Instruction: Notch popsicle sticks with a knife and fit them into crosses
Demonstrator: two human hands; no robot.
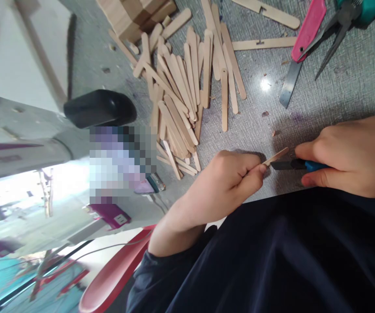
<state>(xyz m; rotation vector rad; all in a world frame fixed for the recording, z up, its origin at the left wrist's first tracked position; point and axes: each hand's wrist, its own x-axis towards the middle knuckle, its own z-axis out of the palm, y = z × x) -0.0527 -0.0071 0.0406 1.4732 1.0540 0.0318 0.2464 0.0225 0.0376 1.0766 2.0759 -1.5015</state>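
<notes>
Near the table's front edge, my left hand (229,180) is closed on a wooden craft stick (278,155), whose end sticks out past the fingertips. My right hand (353,158) grips the blue handle (314,165) of a cutting tool with a dark blade (283,165); it looks like a utility knife. The blade lies at the stick, close to my left fingertips; whether it touches cannot be made out. Beyond my hands lies a heap of craft sticks (177,82). Two notched craft sticks (267,14) lie at the back.
A pink utility knife (308,32) with its blade out lies beside teal-handled pliers (346,19) at the back right. Wooden blocks (135,15) stand behind the heap. A black rounded object (99,108) is to the left. A red chair (115,271) is at lower left.
</notes>
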